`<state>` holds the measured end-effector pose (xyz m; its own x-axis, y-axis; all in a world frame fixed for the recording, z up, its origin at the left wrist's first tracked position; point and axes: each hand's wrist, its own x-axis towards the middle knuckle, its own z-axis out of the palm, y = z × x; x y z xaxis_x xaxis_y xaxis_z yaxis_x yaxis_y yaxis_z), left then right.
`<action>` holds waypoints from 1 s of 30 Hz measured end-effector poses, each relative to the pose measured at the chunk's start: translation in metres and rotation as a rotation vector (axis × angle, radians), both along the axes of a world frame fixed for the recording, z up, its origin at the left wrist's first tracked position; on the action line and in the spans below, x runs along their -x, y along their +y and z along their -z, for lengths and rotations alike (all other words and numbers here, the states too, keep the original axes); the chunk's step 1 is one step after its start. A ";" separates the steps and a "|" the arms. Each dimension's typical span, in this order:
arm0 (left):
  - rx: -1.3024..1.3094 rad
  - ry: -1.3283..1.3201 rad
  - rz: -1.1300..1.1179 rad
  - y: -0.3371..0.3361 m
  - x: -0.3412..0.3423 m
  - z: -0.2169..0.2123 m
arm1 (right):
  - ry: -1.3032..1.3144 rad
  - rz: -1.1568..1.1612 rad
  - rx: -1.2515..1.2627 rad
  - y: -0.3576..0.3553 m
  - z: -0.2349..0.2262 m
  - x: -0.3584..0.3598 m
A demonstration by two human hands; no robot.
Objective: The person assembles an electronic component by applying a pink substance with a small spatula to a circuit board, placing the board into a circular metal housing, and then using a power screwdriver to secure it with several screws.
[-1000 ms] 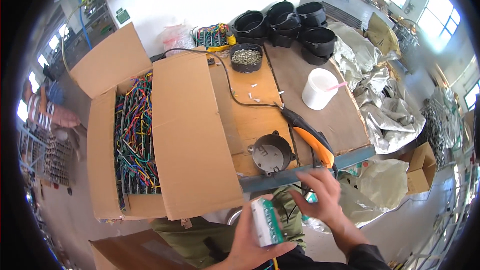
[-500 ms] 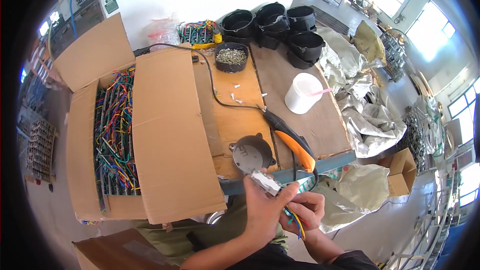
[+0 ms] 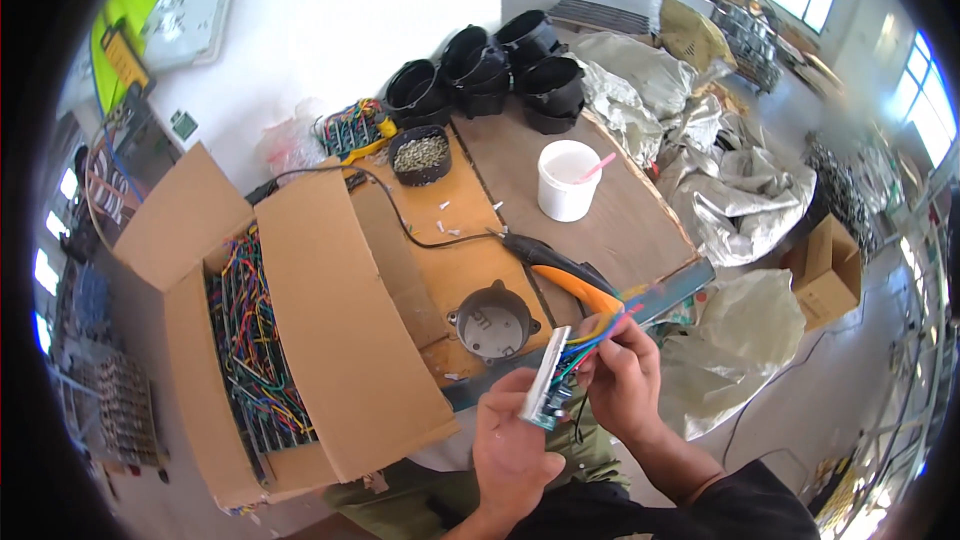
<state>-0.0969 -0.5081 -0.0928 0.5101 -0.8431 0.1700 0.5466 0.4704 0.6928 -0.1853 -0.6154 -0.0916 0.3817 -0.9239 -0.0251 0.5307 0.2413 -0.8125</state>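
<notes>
Close to the table's front edge, my left hand [image 3: 508, 445] grips a circuit board [image 3: 545, 390] by its lower end, fingers closed round it. The board is tilted on edge, with a pale metal plate along one side and small parts on the other. Coloured wires [image 3: 592, 338], blue, yellow, green and red, run from it to my right hand [image 3: 625, 375], whose fingers are pinched on them. Just beyond my hands lies a round dark housing [image 3: 495, 325] with side lugs, its inside facing up. A black and orange corded power tool [image 3: 568, 278] rests right of the housing.
At left, an open cardboard box [image 3: 350, 325] holds many wired boards [image 3: 255, 330]. Farther back are a bowl of small metal parts [image 3: 421, 155], a white tub [image 3: 567, 185] with a pink stick, and several black buckets [image 3: 552, 90]. Silvery sacks [image 3: 735, 190] lie right of the table.
The board has been turned up on edge, and its wires now point up and right instead of down. My right hand has risen with the wires. The view has shifted.
</notes>
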 end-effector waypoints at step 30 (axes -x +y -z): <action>0.104 -0.463 -0.187 -0.005 -0.037 0.024 | 0.105 -0.348 0.125 0.002 -0.022 0.009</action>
